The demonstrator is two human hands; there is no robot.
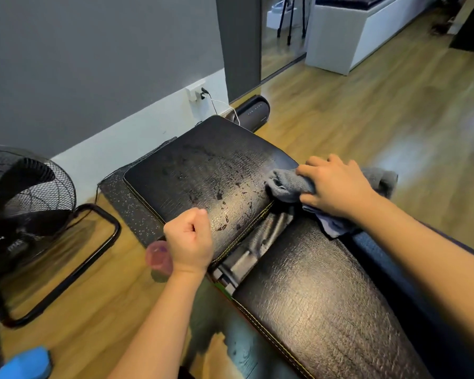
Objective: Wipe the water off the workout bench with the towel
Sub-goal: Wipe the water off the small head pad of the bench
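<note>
The black workout bench has a far pad (203, 170) and a near pad (312, 296) with a gap between them. Water drops (225, 214) and smears lie on the far pad, mostly near its front edge. A crumpled grey towel (282, 184) rests on the far pad's right edge, partly hanging over the side. My right hand (337, 187) presses down on it and grips it. My left hand (189, 239) is a closed fist at the far pad's left front corner, with nothing visible in it.
A black floor fan (25, 192) stands at the left on a metal base. A speckled rubber mat (126, 198) lies under the bench end. A black speaker (252, 110) and a wall socket (196, 91) are behind. A pink blurred object (159, 258) lies below my left hand.
</note>
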